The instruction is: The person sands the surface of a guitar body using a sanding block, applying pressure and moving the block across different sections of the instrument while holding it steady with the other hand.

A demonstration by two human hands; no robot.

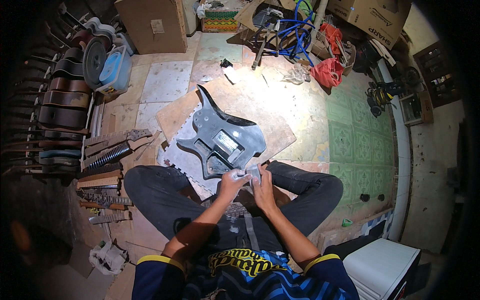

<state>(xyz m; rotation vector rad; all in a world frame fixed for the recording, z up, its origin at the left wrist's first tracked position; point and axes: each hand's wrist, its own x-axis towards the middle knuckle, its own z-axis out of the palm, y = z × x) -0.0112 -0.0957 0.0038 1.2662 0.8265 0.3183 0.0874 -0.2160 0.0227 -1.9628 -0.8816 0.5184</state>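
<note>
standing here, i see the light strike hardest on the floor tiles [297,107] just beyond the guitar body [252,136], washing their pattern nearly white; the lamp itself is out of sight. a glossy glint runs along the body's dark edge. the left hand [232,182] and right hand [262,187] are well lit, though fine detail is soft. the green tiles [362,160] look duller, and the row of guitars [65,95] sinks into gloom. a blurred orange glow [20,235] hangs at lower left. the pale wall strip [401,165] bows outward, and the corners fall to black.
</note>
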